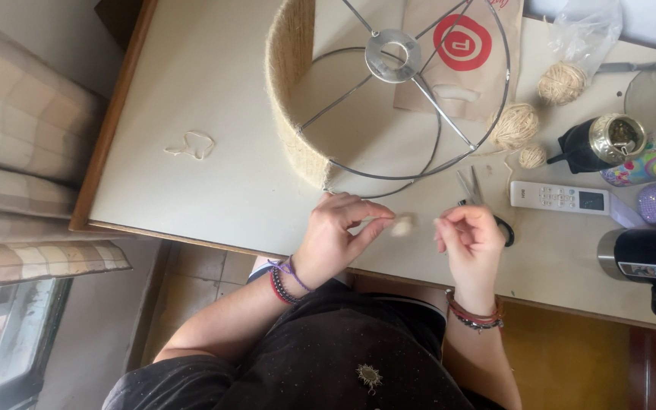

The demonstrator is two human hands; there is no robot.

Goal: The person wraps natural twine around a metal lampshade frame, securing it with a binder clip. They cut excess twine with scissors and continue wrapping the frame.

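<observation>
Loose twine scrap (191,144) upper left; left hand (335,231) pinches small pale jute wad (402,224) at centre — light, soft, frays, best gripped at its end; right hand (471,239) fingers curled, pinch contents unclear; scissors (474,193) behind.

lampshade frame (419,91): shiny metal (rough twine-wrapped) | table (191,91): smooth matt

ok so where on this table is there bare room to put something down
The widest bare patch lies on the table left of the twine-wrapped lampshade frame, around the loose twine scrap. The right side is crowded: twine balls, scissors, remote, cups.
</observation>
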